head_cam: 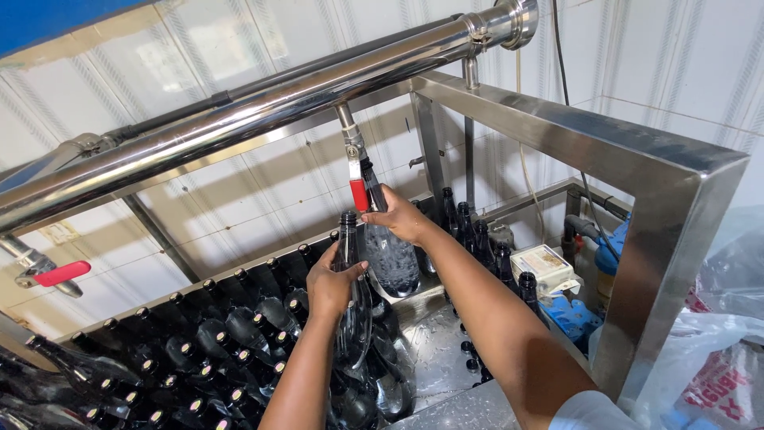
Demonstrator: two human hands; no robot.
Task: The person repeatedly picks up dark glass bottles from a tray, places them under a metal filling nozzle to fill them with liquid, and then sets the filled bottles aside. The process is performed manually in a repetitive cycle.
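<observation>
The left hand has its fingers clamped on one empty dark bottle, held upright and ready. Farther, the right hand grips a second bottle under the red-handled tap, so water enters. Behind, dozens of bottles lie on the wet counter.

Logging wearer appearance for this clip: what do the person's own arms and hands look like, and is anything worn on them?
Both hands are bare: no gloves, rings, watch or bracelets show on the left hand or the right hand. Both forearms are uncovered too. The only clothing visible is the edge of a pale, whitish short sleeve on the right upper arm, at the bottom of the view.
</observation>
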